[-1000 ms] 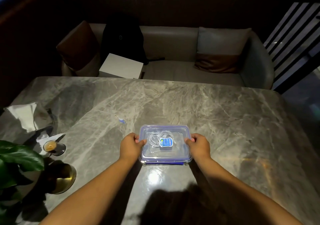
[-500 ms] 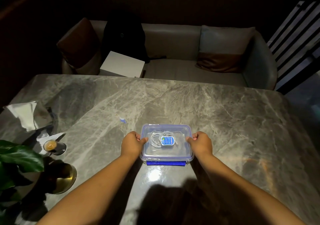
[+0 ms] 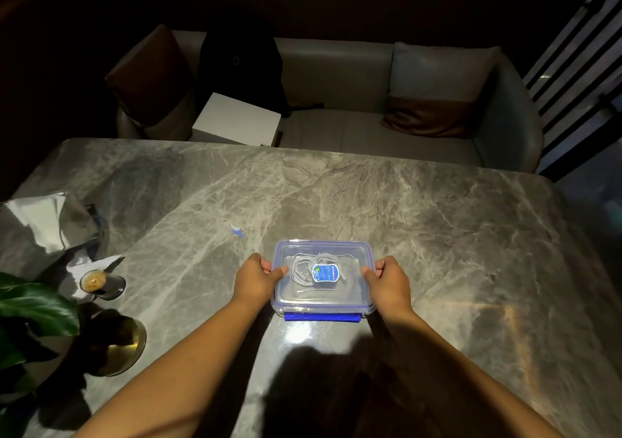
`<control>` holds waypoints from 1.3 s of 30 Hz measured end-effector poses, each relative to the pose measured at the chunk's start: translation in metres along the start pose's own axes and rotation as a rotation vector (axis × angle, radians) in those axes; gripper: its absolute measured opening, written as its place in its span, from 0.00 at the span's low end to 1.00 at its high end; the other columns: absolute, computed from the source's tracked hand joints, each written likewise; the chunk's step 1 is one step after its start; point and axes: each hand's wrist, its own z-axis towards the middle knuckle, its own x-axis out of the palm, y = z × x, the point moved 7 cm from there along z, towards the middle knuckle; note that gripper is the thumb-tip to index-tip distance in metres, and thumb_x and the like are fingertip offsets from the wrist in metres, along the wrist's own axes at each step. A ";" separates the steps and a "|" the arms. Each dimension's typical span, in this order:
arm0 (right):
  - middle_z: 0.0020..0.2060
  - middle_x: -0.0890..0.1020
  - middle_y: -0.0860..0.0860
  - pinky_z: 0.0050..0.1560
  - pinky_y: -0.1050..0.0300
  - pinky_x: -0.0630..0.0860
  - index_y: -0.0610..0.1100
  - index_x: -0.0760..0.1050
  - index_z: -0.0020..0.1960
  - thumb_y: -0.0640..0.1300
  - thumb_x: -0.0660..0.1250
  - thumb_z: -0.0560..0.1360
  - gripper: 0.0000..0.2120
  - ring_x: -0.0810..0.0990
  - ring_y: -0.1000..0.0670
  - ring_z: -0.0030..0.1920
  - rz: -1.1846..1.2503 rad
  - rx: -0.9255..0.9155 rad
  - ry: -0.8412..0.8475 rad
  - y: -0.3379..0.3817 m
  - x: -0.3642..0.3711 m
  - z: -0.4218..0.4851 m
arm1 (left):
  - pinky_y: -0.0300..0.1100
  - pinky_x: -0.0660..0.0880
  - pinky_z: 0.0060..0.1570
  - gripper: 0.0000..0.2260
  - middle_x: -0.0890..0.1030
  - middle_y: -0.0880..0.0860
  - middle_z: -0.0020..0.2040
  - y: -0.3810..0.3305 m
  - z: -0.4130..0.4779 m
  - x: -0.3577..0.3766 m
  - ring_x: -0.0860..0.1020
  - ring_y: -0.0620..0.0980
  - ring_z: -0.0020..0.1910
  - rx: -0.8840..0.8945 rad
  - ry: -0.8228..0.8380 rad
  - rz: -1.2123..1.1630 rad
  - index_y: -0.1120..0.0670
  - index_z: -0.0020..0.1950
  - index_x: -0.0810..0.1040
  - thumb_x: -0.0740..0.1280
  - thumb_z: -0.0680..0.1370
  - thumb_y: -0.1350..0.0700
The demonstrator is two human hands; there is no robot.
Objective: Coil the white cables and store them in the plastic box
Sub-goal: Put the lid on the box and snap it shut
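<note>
On marble table point(image 3: 437, 235), clear rectangular plastic box point(image 3: 323, 298), coiled white cables point(image 3: 301, 267)

The clear rectangular plastic box point(image 3: 323, 299) now shows more of its blue near-edge latch point(image 3: 321, 317). The left hand point(image 3: 255, 279) reaches farther onto it.

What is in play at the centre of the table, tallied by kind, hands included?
Hands: 2, the left hand and the right hand, each gripping one side of the box
Plastic box: 1, lid on
Bundle of white cable: 1, inside the box
Total: 4
</note>
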 end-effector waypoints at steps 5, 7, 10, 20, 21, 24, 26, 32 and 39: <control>0.46 0.81 0.46 0.45 0.52 0.77 0.42 0.73 0.51 0.50 0.69 0.77 0.12 0.80 0.45 0.45 0.021 0.003 0.002 -0.003 0.001 0.001 | 0.41 0.68 0.34 0.16 0.74 0.52 0.37 0.005 0.002 0.001 0.73 0.49 0.34 -0.074 0.035 -0.040 0.57 0.43 0.70 0.76 0.73 0.52; 0.45 0.81 0.46 0.44 0.54 0.76 0.42 0.73 0.51 0.50 0.69 0.77 0.12 0.80 0.46 0.45 0.033 0.004 0.001 -0.005 0.002 0.002 | 0.41 0.70 0.35 0.15 0.75 0.52 0.37 0.007 0.003 0.003 0.74 0.50 0.35 -0.082 0.045 -0.054 0.56 0.43 0.71 0.76 0.73 0.52; 0.43 0.80 0.47 0.41 0.57 0.74 0.42 0.73 0.51 0.50 0.69 0.77 0.12 0.78 0.48 0.42 0.085 0.012 0.009 -0.004 0.002 0.001 | 0.42 0.73 0.39 0.11 0.76 0.52 0.35 0.004 0.002 0.006 0.76 0.51 0.36 -0.060 0.077 -0.041 0.55 0.40 0.74 0.74 0.75 0.53; 0.58 0.75 0.42 0.64 0.49 0.74 0.39 0.65 0.68 0.51 0.74 0.73 0.31 0.78 0.43 0.56 0.532 0.299 -0.031 -0.046 0.035 -0.047 | 0.49 0.79 0.45 0.10 0.81 0.54 0.35 0.006 0.002 0.009 0.81 0.54 0.37 -0.067 0.082 -0.101 0.56 0.39 0.78 0.74 0.75 0.54; 0.57 0.78 0.43 0.63 0.46 0.76 0.41 0.68 0.64 0.53 0.76 0.70 0.30 0.79 0.43 0.55 0.581 0.315 -0.043 -0.045 0.041 -0.054 | 0.49 0.79 0.46 0.09 0.82 0.54 0.36 0.006 0.001 0.009 0.81 0.55 0.38 -0.069 0.081 -0.106 0.57 0.39 0.78 0.74 0.75 0.54; 0.49 0.83 0.45 0.50 0.40 0.83 0.57 0.70 0.50 0.67 0.79 0.57 0.30 0.85 0.42 0.47 0.619 0.344 -0.051 -0.058 0.061 -0.060 | 0.50 0.80 0.47 0.10 0.83 0.56 0.37 0.007 0.000 0.008 0.82 0.56 0.39 -0.070 0.068 -0.102 0.58 0.41 0.80 0.75 0.74 0.53; 0.49 0.82 0.45 0.44 0.39 0.84 0.54 0.71 0.52 0.62 0.80 0.61 0.27 0.85 0.41 0.45 0.630 0.319 -0.026 -0.053 0.059 -0.059 | 0.49 0.79 0.47 0.09 0.82 0.54 0.37 0.006 -0.002 0.008 0.82 0.55 0.39 -0.073 0.062 -0.107 0.56 0.39 0.79 0.74 0.75 0.53; 0.50 0.83 0.38 0.31 0.56 0.78 0.40 0.72 0.57 0.46 0.79 0.69 0.23 0.83 0.45 0.39 0.649 0.267 0.107 -0.044 0.049 -0.040 | 0.56 0.81 0.45 0.12 0.82 0.57 0.38 0.018 -0.013 0.010 0.81 0.56 0.36 -0.147 0.039 -0.172 0.59 0.43 0.77 0.75 0.74 0.52; 0.52 0.84 0.38 0.47 0.43 0.84 0.38 0.72 0.62 0.54 0.82 0.55 0.41 0.87 0.41 0.48 0.831 0.404 0.138 -0.043 0.056 -0.022 | 0.67 0.80 0.34 0.15 0.75 0.62 0.38 0.037 -0.051 0.032 0.77 0.58 0.34 -0.338 0.073 -0.416 0.58 0.46 0.68 0.74 0.75 0.56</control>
